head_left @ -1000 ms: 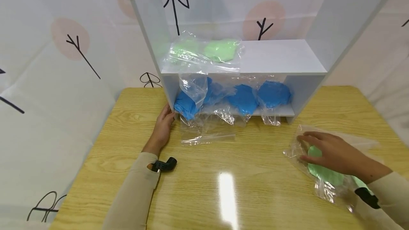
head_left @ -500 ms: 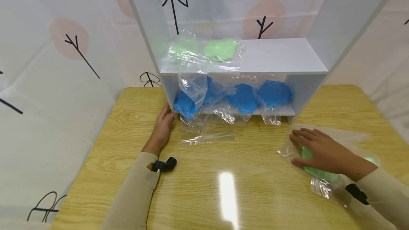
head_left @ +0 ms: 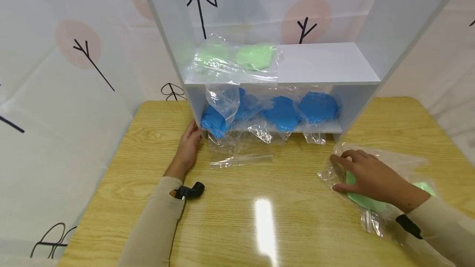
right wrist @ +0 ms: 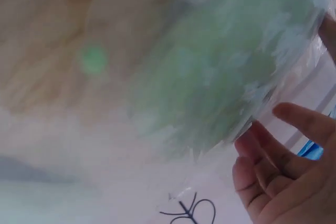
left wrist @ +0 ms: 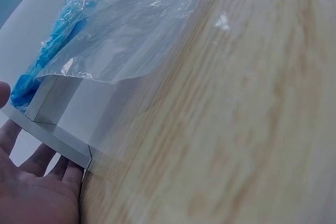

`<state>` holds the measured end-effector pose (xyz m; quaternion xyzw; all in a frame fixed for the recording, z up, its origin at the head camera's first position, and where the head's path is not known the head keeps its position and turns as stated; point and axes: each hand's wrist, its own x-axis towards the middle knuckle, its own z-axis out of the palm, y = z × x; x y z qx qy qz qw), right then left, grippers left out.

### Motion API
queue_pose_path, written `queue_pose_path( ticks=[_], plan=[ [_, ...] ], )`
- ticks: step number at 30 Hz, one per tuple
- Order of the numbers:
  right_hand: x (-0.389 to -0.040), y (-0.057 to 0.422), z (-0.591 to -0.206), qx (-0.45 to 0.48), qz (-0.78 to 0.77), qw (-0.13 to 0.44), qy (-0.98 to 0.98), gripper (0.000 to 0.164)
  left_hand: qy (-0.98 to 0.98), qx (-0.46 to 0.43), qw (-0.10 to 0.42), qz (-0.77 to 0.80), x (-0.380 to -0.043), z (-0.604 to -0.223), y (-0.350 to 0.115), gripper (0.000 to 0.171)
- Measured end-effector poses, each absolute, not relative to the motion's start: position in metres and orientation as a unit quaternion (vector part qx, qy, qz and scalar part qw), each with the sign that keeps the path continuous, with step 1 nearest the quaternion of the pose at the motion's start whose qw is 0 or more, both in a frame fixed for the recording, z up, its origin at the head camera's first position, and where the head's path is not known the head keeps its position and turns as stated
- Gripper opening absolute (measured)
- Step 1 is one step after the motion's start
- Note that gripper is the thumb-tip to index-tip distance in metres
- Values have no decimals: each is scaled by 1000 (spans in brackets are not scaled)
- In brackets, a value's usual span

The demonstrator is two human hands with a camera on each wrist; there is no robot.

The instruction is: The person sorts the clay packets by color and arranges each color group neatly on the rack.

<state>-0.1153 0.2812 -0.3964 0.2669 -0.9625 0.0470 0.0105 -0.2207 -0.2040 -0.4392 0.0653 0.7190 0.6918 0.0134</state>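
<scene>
My right hand point(head_left: 372, 180) lies over a clear zip bag point(head_left: 398, 162) with a light green soft clump point(head_left: 367, 203) inside, at the right of the table. Its thumb and bent fingers hold the bag near its left end. In the right wrist view the green clump point(right wrist: 226, 61) is blurred, with curled fingers point(right wrist: 273, 166) at its edge. My left hand point(head_left: 187, 151) rests at the lower left corner of the white shelf point(head_left: 326, 63). In the left wrist view its fingers point(left wrist: 39, 161) lie against the outside of the shelf panel point(left wrist: 58, 140).
Bags with green clumps point(head_left: 256, 57) lie on the upper shelf's left half. Several bags with blue clumps point(head_left: 282, 114) fill the lower level, their clear ends point(head_left: 241, 155) hanging over the front. The wood table point(head_left: 222, 209) spans the foreground, with a patterned cloth behind point(head_left: 92, 127).
My right hand and the green bag under it have shifted slightly left. Its fingers straightened half a second ago and are now more bent. The left hand stays at the shelf corner.
</scene>
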Motion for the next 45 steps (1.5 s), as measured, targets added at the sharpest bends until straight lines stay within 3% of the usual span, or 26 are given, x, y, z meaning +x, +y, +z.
queue_pose_path(
  ticks=[7, 14, 18, 23, 28, 36, 45],
  plan=[
    [-112, 289, -389, 261, 52, -8, -964, 62, 727, 64, 23, 683, -220, -437, -203, 57],
    [-107, 292, -389, 274, 15, -29, -961, 89, 733, 62, 38, 676, -208, -413, -200, 59],
    [-106, 291, -395, 318, 9, 8, -948, 93, 737, 65, 39, 671, -207, -412, -200, 59],
    [-106, 281, -401, 377, 6, 74, -923, 86, 732, 70, 29, 678, -216, -428, -204, 57],
    [-107, 263, -398, 396, -19, 96, -913, 78, 730, 77, 19, 679, -220, -437, -206, 56],
    [-111, 238, -393, 401, -25, 63, -914, 76, 731, 76, 17, 677, -220, -437, -205, 57],
    [-112, 224, -398, 381, 23, 26, -924, 86, 734, 74, 22, 675, -221, -438, -206, 57]
  ],
)
